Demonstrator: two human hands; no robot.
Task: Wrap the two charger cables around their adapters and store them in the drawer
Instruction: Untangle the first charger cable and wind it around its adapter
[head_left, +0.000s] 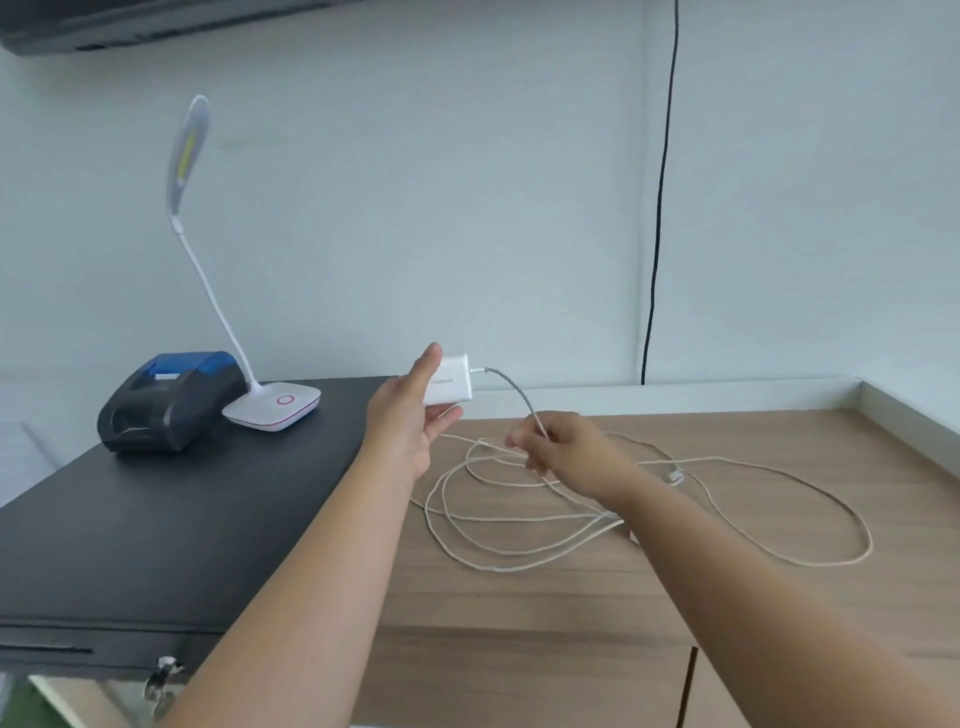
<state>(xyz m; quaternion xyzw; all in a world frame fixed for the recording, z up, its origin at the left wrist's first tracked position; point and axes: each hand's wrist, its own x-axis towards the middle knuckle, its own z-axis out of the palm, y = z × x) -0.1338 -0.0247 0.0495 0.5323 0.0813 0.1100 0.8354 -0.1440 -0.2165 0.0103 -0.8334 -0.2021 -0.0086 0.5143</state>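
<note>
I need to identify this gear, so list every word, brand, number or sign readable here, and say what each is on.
"UGREEN": grey lettering, blurred and only just legible, on the white rectangular charger adapter held in the left hand.
Pink ring symbol, not text: on the white desk lamp base.
Black and blue receipt printer: no legible markings.

Two bare forearms, sleeveless to the frame's lower edge; the left hand (410, 410) and right hand (563, 447) carry no rings, watch or gloves.
</note>
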